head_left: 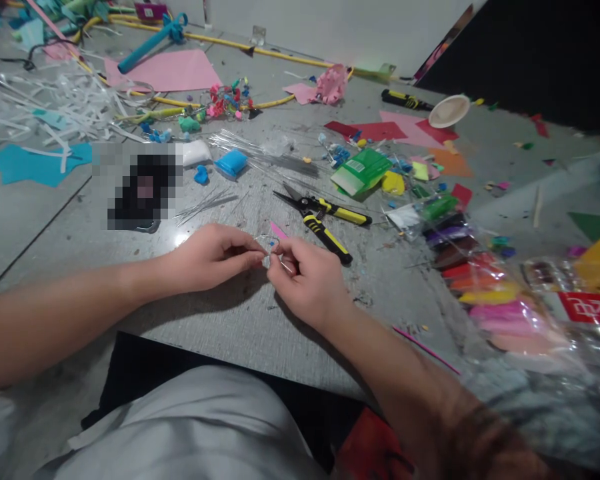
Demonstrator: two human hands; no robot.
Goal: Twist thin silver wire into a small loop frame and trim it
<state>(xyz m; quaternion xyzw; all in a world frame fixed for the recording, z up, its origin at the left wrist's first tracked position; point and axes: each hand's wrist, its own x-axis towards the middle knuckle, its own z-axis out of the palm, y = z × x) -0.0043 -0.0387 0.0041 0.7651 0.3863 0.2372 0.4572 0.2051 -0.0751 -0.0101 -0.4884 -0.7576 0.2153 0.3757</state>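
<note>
My left hand (215,259) and my right hand (310,277) meet fingertip to fingertip low over the grey table. Both are closed in a pinch on a small pale piece (267,261), mostly hidden by the fingers; its kind cannot be made out. A thin wire-like strand and a tiny blue bit show at the fingertips. Just behind my right fingers a pink pointed tool (279,231) lies on the table. Beyond it rest black-and-yellow pliers (325,217), their handles apart.
Thin wires (275,157), a blue clay packet (231,163) and a green packet (363,171) lie farther back. A pixelated phone (143,190) is at left. Coloured clay bags (500,293) crowd the right, near a pink stick (427,350). White paper strips (80,100) are heaped back left.
</note>
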